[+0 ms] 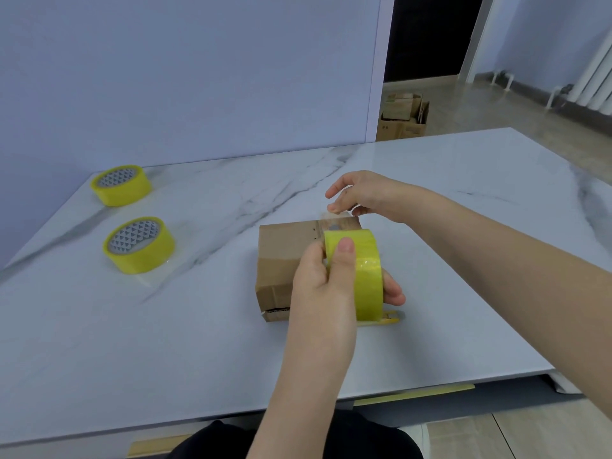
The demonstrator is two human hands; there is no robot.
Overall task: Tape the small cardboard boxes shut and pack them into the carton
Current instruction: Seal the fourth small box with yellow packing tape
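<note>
Hands are both engaged at one small cardboard box [284, 253], which sits on the counter [463, 260] near its middle. The carton [402, 117] stands on the floor beyond the counter's far edge, well apart from the work.

Risks noted:
- The tape end [334, 215] is held just above the box's far edge and does not look pressed down. If it is laid off the seam line, the strip is likely to run crooked and leave the flaps partly open.
- The clear film between roll and fingertips looks slack. Slack film may fold onto itself or wrinkle when pressed.
- Nothing holds the box down. A pull on the roll could drag or tip it toward the person.
- The near lower corner of the box looks gapped. A single top strip may not close it.
- A thin yellow item [387, 321] lies at the box's near right corner. Its nature cannot be told, and it may catch the tape.

Pose:
- The left hand [318, 286] rises from below and grips the yellow tape roll [367, 270] on edge over the box top, thumb on the outer face and fingers curled round the far side.
- The right hand [367, 197] reaches in from the right, wrist bent down, pinching the tape end between thumb and forefinger with the other fingers loosely curled.

Two spare tape rolls [121, 185] [139, 245] lie flat at the counter's left.
</note>
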